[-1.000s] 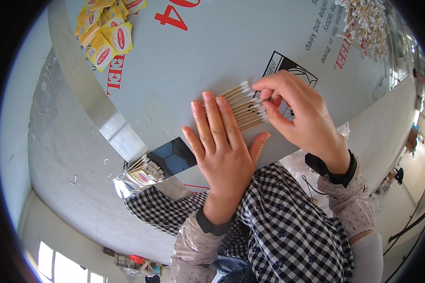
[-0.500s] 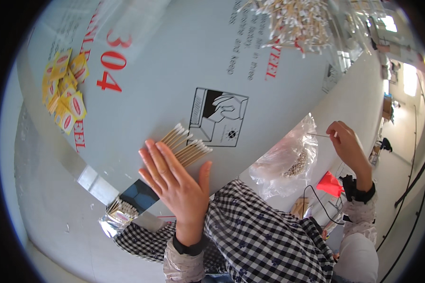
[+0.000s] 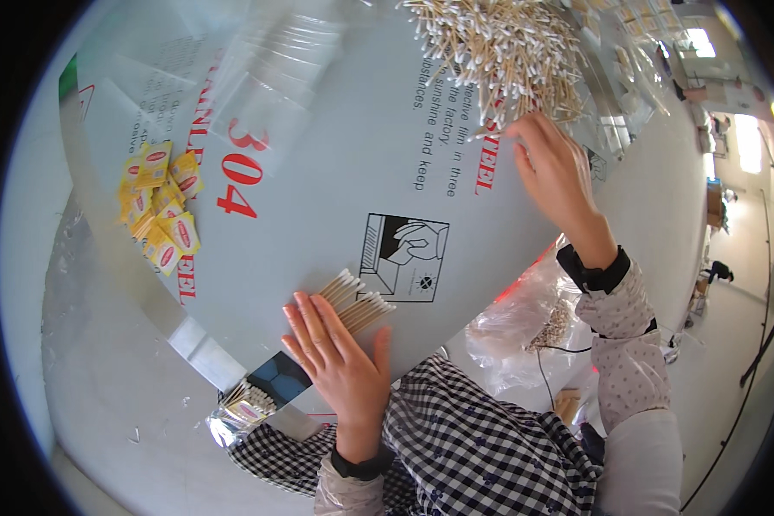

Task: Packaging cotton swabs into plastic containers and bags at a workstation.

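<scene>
My left hand [image 3: 342, 365] lies flat with its fingers stretched out over a small row of cotton swabs [image 3: 365, 311] on the tabletop; their white tips stick out past the fingers. At the near edge of a large loose heap of cotton swabs [image 3: 499, 60], my right hand [image 3: 561, 168] has its fingertips pinched together. White swab tips show close by those fingertips, but whether a swab is held cannot be made out.
The grey table [image 3: 310, 224] has printed film on it. Small yellow packets [image 3: 181, 230] are piled at left, and clear plastic sleeves [image 3: 275, 60] lie at the far side. A clear container of swabs [image 3: 248, 404] stands below the table's near-left edge. A clear bag [image 3: 512, 331] hangs near my right forearm.
My right hand has gone from above the clear bag, where it held a thin stick, up to the swab heap. My left hand stays on the row of swabs. The view has shifted slightly.
</scene>
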Demonstrator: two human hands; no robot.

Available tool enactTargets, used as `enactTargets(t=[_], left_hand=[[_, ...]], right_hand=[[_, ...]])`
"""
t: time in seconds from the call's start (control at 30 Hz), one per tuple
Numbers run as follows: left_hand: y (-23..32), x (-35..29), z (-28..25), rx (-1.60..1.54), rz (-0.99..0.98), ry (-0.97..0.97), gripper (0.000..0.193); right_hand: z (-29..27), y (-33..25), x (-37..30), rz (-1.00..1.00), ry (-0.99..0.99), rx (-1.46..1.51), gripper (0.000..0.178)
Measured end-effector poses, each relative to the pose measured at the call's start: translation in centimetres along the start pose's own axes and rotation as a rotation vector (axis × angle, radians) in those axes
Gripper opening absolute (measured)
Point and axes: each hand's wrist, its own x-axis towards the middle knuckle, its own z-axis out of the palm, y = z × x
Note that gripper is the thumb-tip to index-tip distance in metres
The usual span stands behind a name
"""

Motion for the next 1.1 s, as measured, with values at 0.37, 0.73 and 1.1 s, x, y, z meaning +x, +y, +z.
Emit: enactTargets(t=[0.37, 0.73, 1.1], left_hand=[[-0.4, -0.1, 0.1, -0.150, -0.018, 0.017, 0.084], [-1.5, -0.7, -0.5, -1.180, -0.136, 0.348, 0.087], [0.1, 1.6, -0.4, -1.522, -0.294, 0.463, 0.083]], right_hand=[[2.7, -6.7, 0.0, -0.293, -0.125, 0.205, 0.017], [5.8, -16.0, 0.4, -0.539, -0.129, 0.549, 0.018], [5.6, -15.5, -5.0, 0.001, -0.073, 1.150, 0.029]])
